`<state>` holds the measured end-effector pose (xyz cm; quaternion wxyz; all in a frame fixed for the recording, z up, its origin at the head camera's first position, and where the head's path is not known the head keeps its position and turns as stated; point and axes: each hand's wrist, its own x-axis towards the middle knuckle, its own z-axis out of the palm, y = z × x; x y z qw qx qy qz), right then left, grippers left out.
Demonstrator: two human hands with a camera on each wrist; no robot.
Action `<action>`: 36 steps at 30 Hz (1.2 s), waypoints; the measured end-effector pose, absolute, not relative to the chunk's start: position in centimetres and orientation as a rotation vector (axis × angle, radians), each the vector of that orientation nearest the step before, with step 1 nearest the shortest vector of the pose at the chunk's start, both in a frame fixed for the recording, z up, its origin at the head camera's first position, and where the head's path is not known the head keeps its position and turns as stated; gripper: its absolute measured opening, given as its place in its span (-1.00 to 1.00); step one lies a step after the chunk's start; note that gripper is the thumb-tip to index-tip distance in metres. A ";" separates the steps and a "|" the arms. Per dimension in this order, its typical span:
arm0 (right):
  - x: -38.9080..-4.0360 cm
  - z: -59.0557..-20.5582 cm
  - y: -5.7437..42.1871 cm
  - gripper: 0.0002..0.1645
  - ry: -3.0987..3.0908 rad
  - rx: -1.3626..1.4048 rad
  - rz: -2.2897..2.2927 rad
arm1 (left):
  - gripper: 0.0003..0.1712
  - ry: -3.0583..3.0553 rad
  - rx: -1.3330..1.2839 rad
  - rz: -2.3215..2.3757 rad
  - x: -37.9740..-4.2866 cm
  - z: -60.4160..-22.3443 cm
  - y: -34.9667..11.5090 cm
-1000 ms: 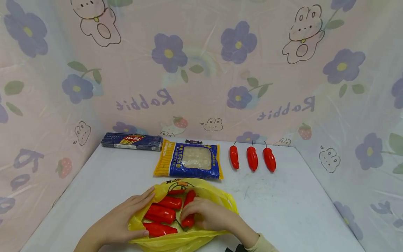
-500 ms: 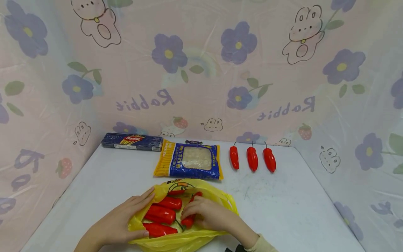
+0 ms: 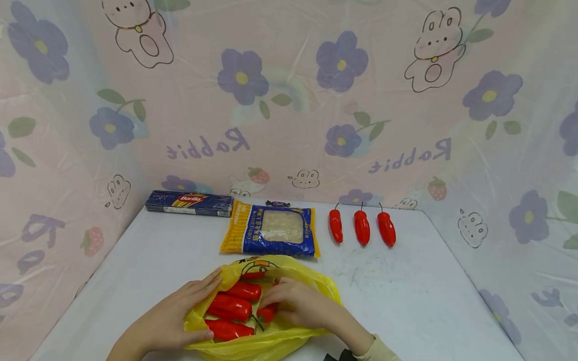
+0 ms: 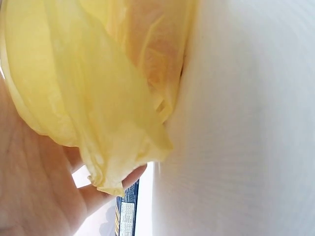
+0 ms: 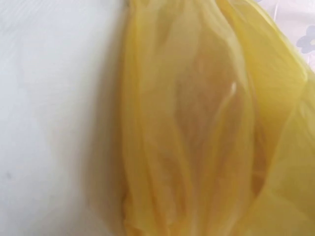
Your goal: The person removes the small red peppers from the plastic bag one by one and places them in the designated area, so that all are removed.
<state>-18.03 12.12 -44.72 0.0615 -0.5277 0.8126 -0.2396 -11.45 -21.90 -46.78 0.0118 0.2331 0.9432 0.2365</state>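
Observation:
A yellow plastic bag [image 3: 253,348] lies at the front of the table with its mouth spread, several red chili peppers [image 3: 229,307] inside. My left hand [image 3: 168,315] holds the bag's left rim, thumb low and fingers along the upper edge. In the left wrist view the bag's thin yellow film [image 4: 106,98] hangs across the fingers. Reaching in from the right, my right hand [image 3: 301,304] grips another red chili pepper [image 3: 267,313], whose upper part is mostly hidden by the fingers. The right wrist view shows mostly bag film [image 5: 192,123], with the hand hidden.
Beyond the bag lie a blue and yellow pasta packet [image 3: 275,230], a dark blue Barilla spaghetti box [image 3: 189,202] and a small dark wrapped candy [image 3: 277,203]. Three red peppers [image 3: 362,228] stand in a row at the back right. A patterned curtain [image 3: 289,100] encloses the white table [image 3: 406,301].
My right hand has shifted slightly up within the bag, and the pepper it grips has tilted and is more covered by the fingers. My left hand has stayed in place.

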 end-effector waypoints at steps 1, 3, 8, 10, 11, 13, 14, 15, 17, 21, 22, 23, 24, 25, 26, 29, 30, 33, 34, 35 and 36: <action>-18.0 -44.7 12.1 -0.63 2.457 -1.593 -0.746 | 0.10 2.938 0.727 0.736 -11.4 -46.7 -21.9; -18.1 -44.6 12.1 -0.70 2.458 -1.593 -0.781 | 0.11 2.932 0.725 0.740 -11.4 -46.7 -21.9; -18.2 -44.6 12.2 -0.74 2.451 -1.580 -0.787 | 0.12 2.925 0.718 0.747 -11.5 -46.6 -21.9; -18.3 -44.7 12.3 -0.71 2.447 -1.575 -0.751 | 0.12 2.926 0.717 0.748 -11.5 -46.5 -21.9; -18.3 -44.7 12.3 -0.69 2.446 -1.570 -0.729 | 0.11 2.926 0.721 0.746 -11.4 -46.5 -21.8; -18.3 -44.7 12.5 -0.65 2.449 -1.555 -0.683 | 0.11 2.925 0.722 0.748 -11.4 -46.5 -21.8; -18.3 -44.7 12.6 -0.63 2.452 -1.544 -0.662 | 0.11 2.924 0.719 0.751 -11.4 -46.5 -21.8; -18.3 -44.7 12.6 -0.61 2.457 -1.534 -0.642 | 0.11 2.921 0.724 0.750 -11.4 -46.4 -21.8; -18.4 -44.7 12.7 -0.59 2.464 -1.522 -0.612 | 0.11 2.917 0.721 0.751 -11.4 -46.4 -21.8; -18.5 -44.6 12.8 -0.53 2.490 -1.523 -0.563 | 0.11 2.920 0.714 0.755 -11.4 -46.6 -21.8; -18.5 -44.6 12.8 -0.52 2.496 -1.530 -0.554 | 0.11 2.922 0.710 0.756 -11.4 -46.6 -21.8; -18.5 -44.6 12.8 -0.52 2.503 -1.533 -0.544 | 0.11 2.925 0.712 0.756 -11.4 -46.6 -21.8; -18.5 -44.7 12.8 -0.53 2.509 -1.536 -0.536 | 0.11 2.925 0.712 0.758 -11.4 -46.7 -21.8; -18.5 -44.7 12.8 -0.54 2.513 -1.542 -0.530 | 0.11 2.926 0.715 0.757 -11.5 -46.7 -21.8; -18.6 -44.8 12.8 -0.56 2.514 -1.553 -0.525 | 0.11 2.926 0.717 0.756 -11.5 -46.7 -21.8; -18.5 -44.8 12.8 -0.59 2.516 -1.586 -0.527 | 0.10 2.933 0.725 0.755 -11.5 -46.8 -21.8; -18.5 -44.8 12.8 -0.59 2.516 -1.594 -0.535 | 0.10 2.934 0.726 0.753 -11.5 -46.8 -21.8; -18.4 -44.6 12.8 -0.56 2.503 -1.594 -0.605 | 0.10 2.933 0.727 0.751 -11.5 -46.9 -21.9; -18.3 -44.4 12.8 -0.55 2.498 -1.592 -0.638 | 0.10 2.930 0.726 0.749 -11.5 -46.9 -21.9; -18.2 -44.2 12.9 -0.54 2.492 -1.587 -0.671 | 0.10 2.928 0.724 0.748 -11.5 -46.9 -21.9; -18.2 -44.0 12.9 -0.54 2.486 -1.586 -0.710 | 0.10 2.926 0.723 0.748 -11.5 -46.9 -21.9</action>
